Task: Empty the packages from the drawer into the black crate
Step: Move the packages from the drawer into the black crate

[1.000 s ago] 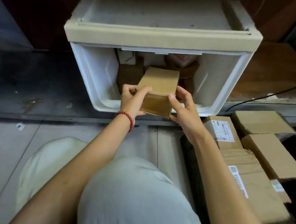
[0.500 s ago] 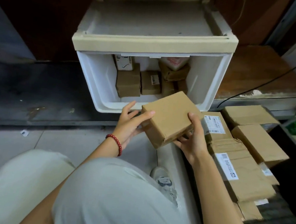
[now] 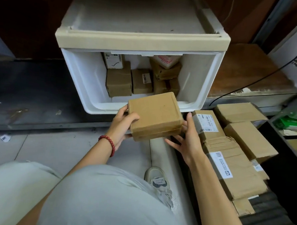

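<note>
A flat brown cardboard box (image 3: 154,115) hangs in front of the open white drawer (image 3: 99,107), just left of the black crate (image 3: 266,224). My left hand (image 3: 122,128) grips its left side, thumb on top and fingers underneath. My right hand (image 3: 186,139) is at the box's lower right corner with fingers spread and straight, touching it from below and from the side. Several brown packages (image 3: 119,80) remain at the back of the drawer, one with a red-printed white bag (image 3: 166,61) on top. The crate holds several taped cardboard packages (image 3: 231,169).
The drawer sticks out of a beige-topped cabinet (image 3: 142,41) over a dark ledge. My knees and a shoe (image 3: 158,180) fill the near floor. A black cable (image 3: 251,82) runs across the wooden board to the right. A second dark bin (image 3: 293,140) stands at far right.
The box has come out of the drawer toward me and to the right. My right hand has loosened from gripping its right edge to spread fingers beneath it.
</note>
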`<state>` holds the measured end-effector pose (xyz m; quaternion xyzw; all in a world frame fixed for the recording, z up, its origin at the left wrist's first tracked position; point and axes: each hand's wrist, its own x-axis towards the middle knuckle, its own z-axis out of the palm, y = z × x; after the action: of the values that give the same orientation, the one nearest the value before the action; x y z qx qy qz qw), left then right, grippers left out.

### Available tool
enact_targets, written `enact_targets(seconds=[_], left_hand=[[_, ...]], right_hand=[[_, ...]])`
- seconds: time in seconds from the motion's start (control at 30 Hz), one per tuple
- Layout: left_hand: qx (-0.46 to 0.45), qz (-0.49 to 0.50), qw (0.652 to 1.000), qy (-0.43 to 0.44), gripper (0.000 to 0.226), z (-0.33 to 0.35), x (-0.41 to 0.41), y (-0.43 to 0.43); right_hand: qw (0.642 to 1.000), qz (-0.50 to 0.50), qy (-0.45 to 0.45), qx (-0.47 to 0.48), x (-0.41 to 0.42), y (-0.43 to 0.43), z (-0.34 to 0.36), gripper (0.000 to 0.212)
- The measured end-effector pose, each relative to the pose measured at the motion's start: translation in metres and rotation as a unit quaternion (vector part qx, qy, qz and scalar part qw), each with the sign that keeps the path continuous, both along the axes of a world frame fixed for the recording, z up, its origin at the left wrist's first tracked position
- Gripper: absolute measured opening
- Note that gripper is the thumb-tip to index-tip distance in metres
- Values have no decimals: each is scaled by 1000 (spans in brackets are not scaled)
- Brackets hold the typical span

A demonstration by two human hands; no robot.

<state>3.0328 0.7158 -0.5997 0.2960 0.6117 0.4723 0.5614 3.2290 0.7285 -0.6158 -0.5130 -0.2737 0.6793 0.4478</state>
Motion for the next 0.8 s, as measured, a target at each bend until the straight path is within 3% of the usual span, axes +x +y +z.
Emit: enact_targets(seconds=[0.13, 0.27, 0.37, 0.47, 0.53, 0.63, 0.7, 0.8], left_hand=[[5, 36, 999, 8, 47, -1, -4, 7], [3, 109, 994, 27, 72, 6, -8, 12], [13, 132, 990, 51, 97, 14, -13, 12], [32, 133, 988, 66, 70, 14, -15, 9], [44, 130, 986, 96, 54, 14, -15, 7], [58, 121, 983, 122, 57, 16, -15, 4], [60, 106, 984, 129, 62, 16, -15, 2], [64, 73, 986, 134, 51, 15, -16, 1]], right_hand=[[996, -11, 58, 64, -8, -2, -4, 14], [991, -5, 66, 117, -13, -1, -2, 30], [993, -63, 67, 79, -17, -1, -3, 52], [992, -91, 86, 12, -18, -1, -1, 62], [995, -56, 85, 5, -16, -1, 0, 57], [997, -27, 71, 23, -12, -2, -2, 38], [997, -31, 48, 51, -10, -1, -7, 40], [991, -49, 60, 111, -12, 0, -7, 51]])
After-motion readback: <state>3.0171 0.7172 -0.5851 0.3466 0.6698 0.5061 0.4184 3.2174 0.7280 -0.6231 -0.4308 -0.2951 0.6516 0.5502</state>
